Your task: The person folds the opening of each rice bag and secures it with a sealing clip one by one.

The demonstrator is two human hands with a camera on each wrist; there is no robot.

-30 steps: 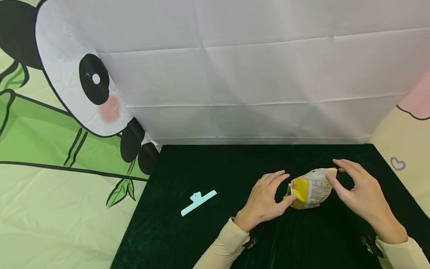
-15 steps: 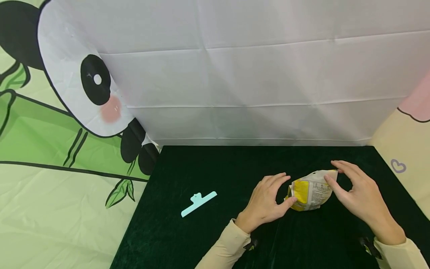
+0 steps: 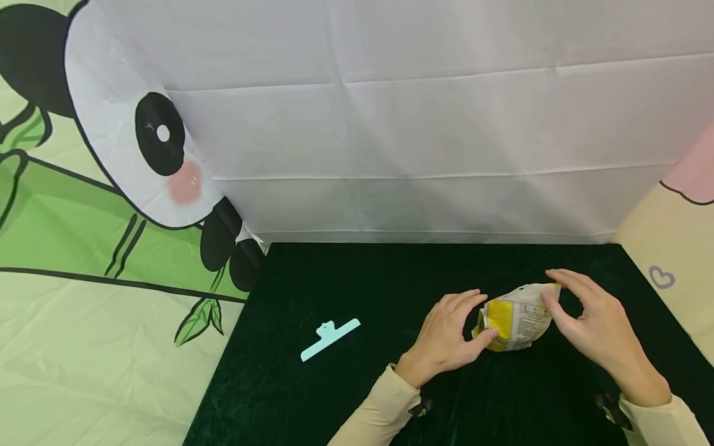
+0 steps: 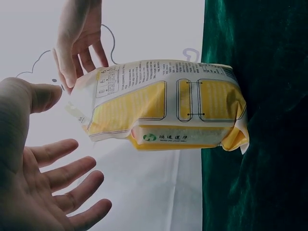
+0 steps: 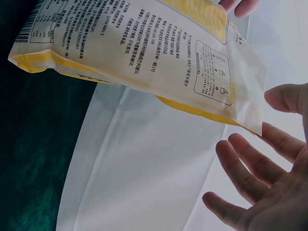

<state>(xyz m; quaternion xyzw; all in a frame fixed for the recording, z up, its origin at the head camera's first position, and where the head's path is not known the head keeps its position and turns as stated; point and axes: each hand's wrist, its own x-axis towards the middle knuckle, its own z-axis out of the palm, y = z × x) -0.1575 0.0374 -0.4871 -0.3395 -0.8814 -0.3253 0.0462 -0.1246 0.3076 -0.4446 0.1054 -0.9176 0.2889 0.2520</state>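
A yellow-and-white bag (image 3: 515, 319) is flanked toward the right edge of the bench (image 3: 379, 279) by the left hand (image 3: 445, 334) and right hand (image 3: 605, 328), both spread wide, gripping nothing, a clip (image 3: 330, 339) being placed nearer the left edge.

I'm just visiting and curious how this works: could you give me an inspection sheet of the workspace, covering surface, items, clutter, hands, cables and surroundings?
Surface: dark green cloth, with slight creases.
Job's things: yellow-and-white printed packet, standing between the hands.
Clutter: pale-blue clip, lying apart toward the left.
Hands: left hand and right hand open at either side of the packet; whether they touch it, I can't tell.
Cables: nothing seen.
Surroundings: creased white sheet behind, panda print left, pale yellow backdrop with a heart right.
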